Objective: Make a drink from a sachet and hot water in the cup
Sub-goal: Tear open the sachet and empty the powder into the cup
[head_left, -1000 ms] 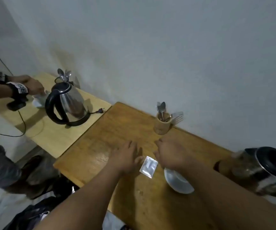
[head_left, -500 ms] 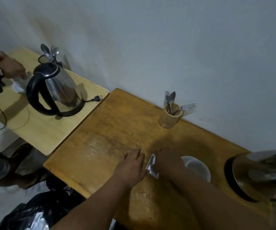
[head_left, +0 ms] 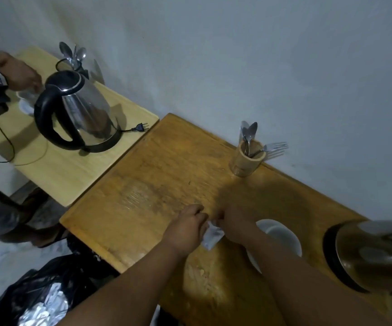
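Observation:
A small silver sachet is held above the brown wooden table, pinched at its top between both hands. My left hand grips its left side and my right hand grips its right side. Just right of my right wrist stands a white cup on a white saucer, partly hidden by my right forearm. A steel kettle on a black base sits at the right edge, blurred.
A wooden holder with spoons and a fork stands by the wall. On a lighter table to the left are a second steel kettle, its plug and another person's hand. A black bag lies below.
The sachet has been lifted from flat on the table and is now held upright between both hands, which have closed together on it. The view has shifted left, so the cup shows.

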